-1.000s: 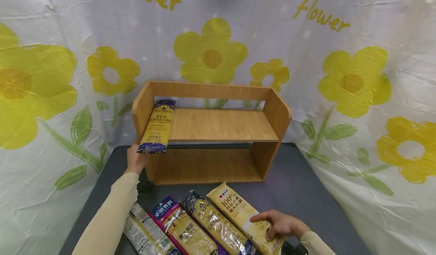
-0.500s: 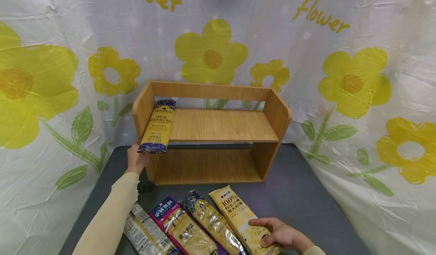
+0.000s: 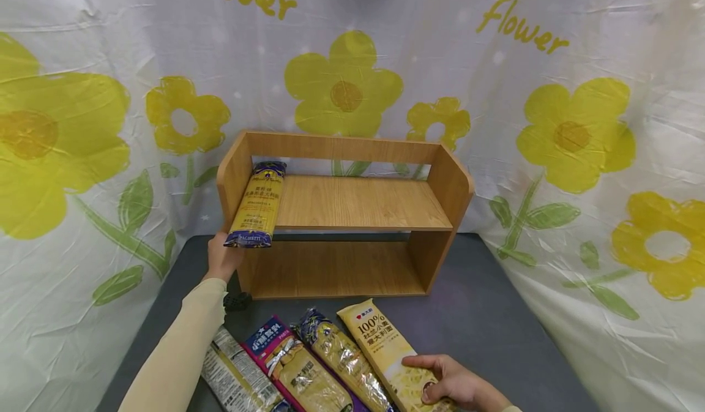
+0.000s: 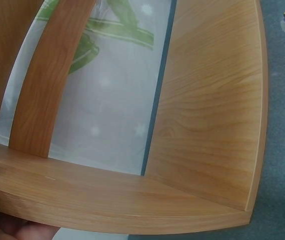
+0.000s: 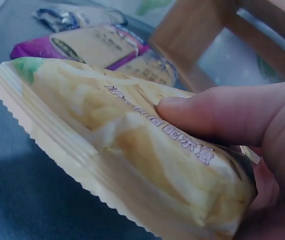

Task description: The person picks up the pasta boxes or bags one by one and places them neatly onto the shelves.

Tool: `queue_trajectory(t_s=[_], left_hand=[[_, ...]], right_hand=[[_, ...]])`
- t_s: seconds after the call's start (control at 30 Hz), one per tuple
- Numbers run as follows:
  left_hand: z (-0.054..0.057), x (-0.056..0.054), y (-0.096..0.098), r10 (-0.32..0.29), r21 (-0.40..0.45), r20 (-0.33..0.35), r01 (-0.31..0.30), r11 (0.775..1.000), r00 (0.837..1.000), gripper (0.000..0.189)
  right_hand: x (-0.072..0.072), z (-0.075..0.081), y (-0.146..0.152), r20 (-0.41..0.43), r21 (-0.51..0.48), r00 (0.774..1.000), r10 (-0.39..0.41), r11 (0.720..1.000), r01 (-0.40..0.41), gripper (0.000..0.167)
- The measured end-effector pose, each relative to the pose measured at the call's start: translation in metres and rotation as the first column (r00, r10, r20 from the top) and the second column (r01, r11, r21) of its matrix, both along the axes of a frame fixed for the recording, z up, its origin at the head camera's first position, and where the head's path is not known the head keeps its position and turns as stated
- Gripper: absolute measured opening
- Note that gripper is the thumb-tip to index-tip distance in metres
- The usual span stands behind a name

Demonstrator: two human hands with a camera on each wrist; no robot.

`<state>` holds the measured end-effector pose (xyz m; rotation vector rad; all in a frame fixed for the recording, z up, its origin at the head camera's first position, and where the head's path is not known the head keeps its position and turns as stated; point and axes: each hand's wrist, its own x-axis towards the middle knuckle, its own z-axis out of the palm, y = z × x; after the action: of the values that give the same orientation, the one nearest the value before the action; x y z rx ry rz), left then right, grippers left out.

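Observation:
My left hand (image 3: 223, 259) grips the left side panel of a two-tier wooden shelf (image 3: 358, 201); in the left wrist view its fingers (image 4: 25, 231) curl under the panel edge, thumb on the other face. On the upper tier, against that panel, leans a yellow and blue spaghetti packet (image 3: 256, 204). With thumb and fingers, my right hand (image 3: 459, 384) pinches the lower part of a pale yellow pasta packet (image 3: 380, 341) at the front. The right wrist view shows the thumb (image 5: 222, 112) pressed on this packet's printed face, its crimped end (image 5: 67, 160) towards the camera.
Left of the held packet lie a blue-ended spaghetti packet (image 3: 344, 363), a pink and blue pasta packet (image 3: 308, 375) and a silvery packet (image 3: 239, 369) on the dark table (image 3: 496, 314). A flower-printed curtain (image 3: 496, 124) hangs behind the shelf.
My right hand has drawn slightly towards me, and the pale yellow pasta packet has swung a little, its lower end going left. My left hand stays on the shelf panel.

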<state>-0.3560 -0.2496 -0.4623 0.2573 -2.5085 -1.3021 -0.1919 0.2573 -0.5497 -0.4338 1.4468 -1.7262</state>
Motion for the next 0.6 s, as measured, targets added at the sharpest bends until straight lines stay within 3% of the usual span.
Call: queue_trajectory(t_s=[0.2, 0.33, 0.6], left_hand=[[0.000, 0.000, 0.001, 0.001, 0.007, 0.012, -0.002, 1.000, 1.000, 0.049], [0.000, 0.001, 0.001, -0.005, 0.013, 0.023, 0.005, 1.000, 1.000, 0.051], [0.003, 0.003, 0.000, -0.023, 0.020, 0.001, 0.023, 1.000, 1.000, 0.052]], right_hand=[[0.004, 0.012, -0.010, -0.049, 0.007, 0.998, 0.030, 1.000, -0.030, 0.076], [0.006, 0.027, -0.019, -0.084, -0.041, 0.994, 0.063, 0.997, -0.067, 0.073], [0.000, 0.081, -0.037, -0.112, -0.124, 0.984, 0.142, 0.980, -0.155, 0.063]])
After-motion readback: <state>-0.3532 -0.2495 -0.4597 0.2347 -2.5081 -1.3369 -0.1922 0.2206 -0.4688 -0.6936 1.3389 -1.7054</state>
